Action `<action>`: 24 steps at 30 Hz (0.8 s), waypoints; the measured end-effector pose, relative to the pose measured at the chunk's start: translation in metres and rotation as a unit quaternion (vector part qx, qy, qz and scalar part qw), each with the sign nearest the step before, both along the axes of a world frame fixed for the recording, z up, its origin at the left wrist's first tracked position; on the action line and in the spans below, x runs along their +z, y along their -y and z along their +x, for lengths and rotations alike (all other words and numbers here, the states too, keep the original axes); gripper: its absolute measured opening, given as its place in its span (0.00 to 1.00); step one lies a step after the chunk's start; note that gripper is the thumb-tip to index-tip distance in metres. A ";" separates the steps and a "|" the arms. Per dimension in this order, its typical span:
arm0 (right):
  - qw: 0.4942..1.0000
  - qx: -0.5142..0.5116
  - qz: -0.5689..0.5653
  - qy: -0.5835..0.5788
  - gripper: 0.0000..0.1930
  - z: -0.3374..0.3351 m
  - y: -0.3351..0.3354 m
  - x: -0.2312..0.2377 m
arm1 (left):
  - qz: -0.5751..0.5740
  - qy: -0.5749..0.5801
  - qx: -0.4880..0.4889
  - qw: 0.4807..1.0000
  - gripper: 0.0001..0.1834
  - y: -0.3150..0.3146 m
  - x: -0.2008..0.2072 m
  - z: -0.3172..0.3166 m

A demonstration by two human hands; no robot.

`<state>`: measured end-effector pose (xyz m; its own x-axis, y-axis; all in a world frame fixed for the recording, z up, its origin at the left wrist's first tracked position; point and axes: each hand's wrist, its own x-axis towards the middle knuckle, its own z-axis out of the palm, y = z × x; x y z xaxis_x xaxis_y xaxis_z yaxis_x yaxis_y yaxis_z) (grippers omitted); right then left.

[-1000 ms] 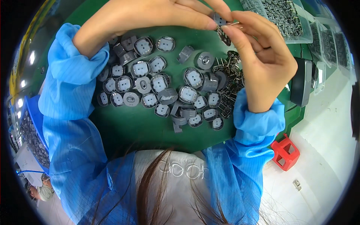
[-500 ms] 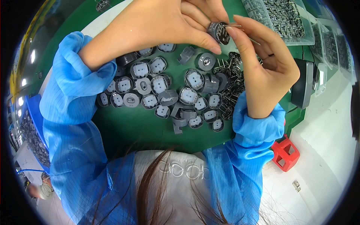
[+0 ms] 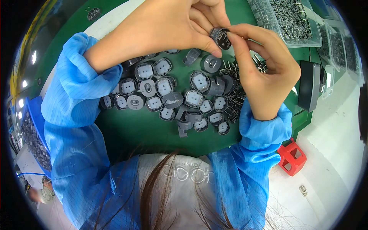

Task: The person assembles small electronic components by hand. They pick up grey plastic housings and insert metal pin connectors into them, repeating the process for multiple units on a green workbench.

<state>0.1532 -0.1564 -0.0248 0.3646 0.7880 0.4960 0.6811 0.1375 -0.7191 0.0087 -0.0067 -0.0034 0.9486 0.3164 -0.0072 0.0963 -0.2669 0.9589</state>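
Note:
My left hand holds a small round dark grey plastic housing between thumb and fingers, above the far part of the green table. The housing's open face, with metal contacts inside, is turned toward my right hand. My right thumb and forefinger are closed together at that housing's right rim; anything between their tips is hidden. Below my hands lie many similar grey housings, several showing a pale grey inner plate. Beside them, partly under my right hand, is a heap of black parts with metal prongs.
A clear plastic bin of metal-pronged parts stands at the far right, with more clear bins beyond it. A black box-shaped object sits at the table's right edge. A red stool is below right; a blue bin is at left.
My right fingers have moved left and closed onto the housing's rim. The thin metal prongs that stuck out between them are no longer visible. The left hand has shifted slightly.

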 end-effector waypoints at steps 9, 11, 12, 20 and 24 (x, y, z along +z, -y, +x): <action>0.977 -0.029 0.033 0.207 0.10 -0.007 0.000 -0.001 | 0.056 0.027 -0.005 0.998 0.14 0.001 -0.005 -0.002; 0.978 -0.029 0.035 0.205 0.10 -0.010 0.001 0.000 | 0.032 0.018 -0.004 0.999 0.14 0.001 -0.004 -0.002; 0.989 -0.025 0.025 0.142 0.10 -0.009 0.001 0.001 | 0.009 0.002 0.006 1.000 0.14 0.002 -0.001 -0.003; 0.998 -0.002 -0.032 -0.048 0.10 -0.001 0.002 0.007 | -0.050 0.000 0.004 0.999 0.14 0.003 0.000 -0.001; 0.997 -0.010 0.017 0.072 0.10 -0.001 0.000 0.001 | -0.046 -0.008 0.007 0.999 0.14 0.003 -0.002 -0.001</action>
<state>0.1522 -0.1566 -0.0240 0.3023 0.7638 0.5702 0.7800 0.1456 -0.6086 0.0078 -0.0098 -0.0051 0.9434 0.3275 -0.0528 0.1157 -0.1756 0.9776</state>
